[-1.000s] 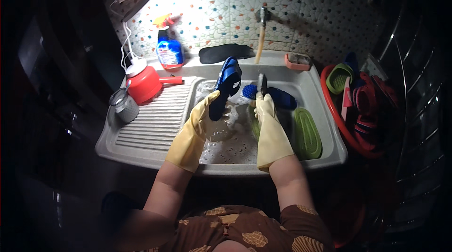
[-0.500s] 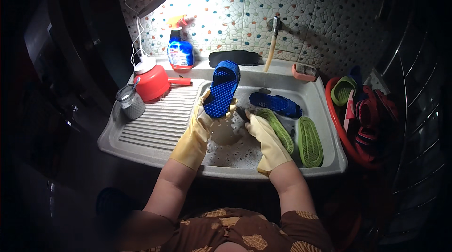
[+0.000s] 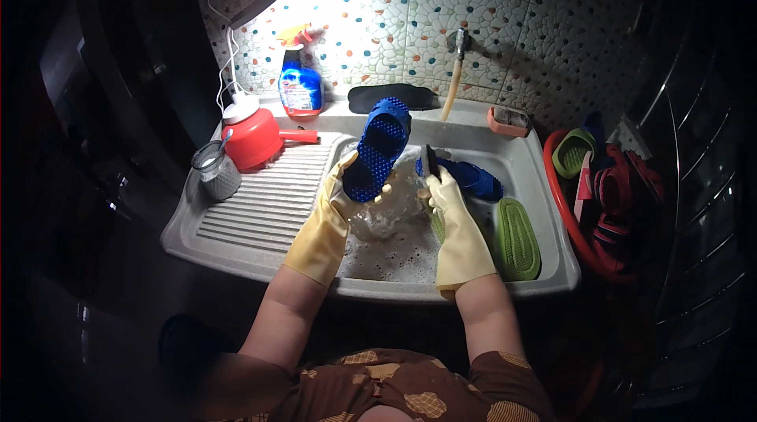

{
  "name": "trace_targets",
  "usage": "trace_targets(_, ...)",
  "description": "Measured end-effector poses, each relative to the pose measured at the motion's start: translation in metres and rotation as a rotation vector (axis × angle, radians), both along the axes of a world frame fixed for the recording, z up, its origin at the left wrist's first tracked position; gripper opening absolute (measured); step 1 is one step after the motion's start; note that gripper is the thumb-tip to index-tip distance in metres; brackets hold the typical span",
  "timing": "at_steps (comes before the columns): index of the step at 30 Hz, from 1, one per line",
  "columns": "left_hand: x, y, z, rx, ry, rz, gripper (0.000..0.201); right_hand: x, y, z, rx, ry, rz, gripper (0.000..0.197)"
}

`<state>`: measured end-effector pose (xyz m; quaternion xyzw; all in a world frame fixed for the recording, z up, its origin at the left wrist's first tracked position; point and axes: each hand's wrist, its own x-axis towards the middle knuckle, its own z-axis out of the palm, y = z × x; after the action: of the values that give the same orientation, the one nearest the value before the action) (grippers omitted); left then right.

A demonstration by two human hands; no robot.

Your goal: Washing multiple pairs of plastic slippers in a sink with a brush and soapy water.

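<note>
My left hand [image 3: 335, 199], in a pale yellow rubber glove, grips a blue slipper [image 3: 377, 160] with a studded footbed, tilted up over the sink's soapy water. My right hand [image 3: 448, 205], gloved the same way, is closed on a dark scrubbing brush [image 3: 428, 160] just right of that slipper, apart from it. A second blue slipper [image 3: 479, 181] lies in the basin behind my right hand. One green slipper [image 3: 517, 240] rests along the basin's right side; another green slipper [image 3: 438, 225] is mostly hidden by my right glove.
Left of the basin, the sink's ribbed drainboard [image 3: 252, 221] holds a red long-handled container [image 3: 254, 138] and a grey jar [image 3: 216, 173]. A spray bottle [image 3: 301, 87], dark sole [image 3: 393, 97], tap hose [image 3: 453, 91] and soap dish [image 3: 509, 120] line the back. A red basin [image 3: 561, 197] of footwear stands right.
My right hand has risen with the brush, now beside the held slipper. The held slipper has tilted and shifted slightly right. Water in the basin is more stirred.
</note>
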<state>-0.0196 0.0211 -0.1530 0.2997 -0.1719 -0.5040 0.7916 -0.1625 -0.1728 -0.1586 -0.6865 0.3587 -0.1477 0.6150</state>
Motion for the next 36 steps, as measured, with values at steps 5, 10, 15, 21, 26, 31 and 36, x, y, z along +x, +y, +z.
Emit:
trace_targets(5, 0.003, -0.024, 0.012, 0.047, -0.042, 0.053, 0.048, 0.008, 0.016, 0.009, -0.063, -0.172, -0.018, 0.04)
trace_targets(10, -0.008, -0.052, 0.012, 0.082, -0.087, 0.027, 0.048, 0.048, -0.036, -0.093, -1.06, -0.579, -0.272, 0.04)
trace_targets(15, -0.006, -0.007, -0.001, 0.14, -0.086, 0.088, 0.045, 0.021, 0.027, -0.006, -0.206, -0.347, 0.075, 0.018)
trace_targets(21, -0.013, -0.015, 0.0, 0.194, -0.071, 0.129, 0.039, 0.022, 0.023, -0.02, -0.215, -0.318, 0.217, 0.044)
trace_targets(26, -0.002, -0.013, -0.008, 0.183, -0.242, 0.082, 0.045, 0.016, 0.034, -0.003, -0.443, -0.182, 0.264, 0.045)
trace_targets(31, -0.027, -0.017, 0.006, 0.289, -0.297, 0.113, 0.052, 0.027, 0.017, -0.027, -0.498, -0.129, 0.119, 0.038)
trace_targets(36, -0.03, -0.014, -0.002, 0.312, -0.369, 0.053, 0.056, 0.037, 0.025, -0.03, -0.248, -0.388, -0.034, 0.031)
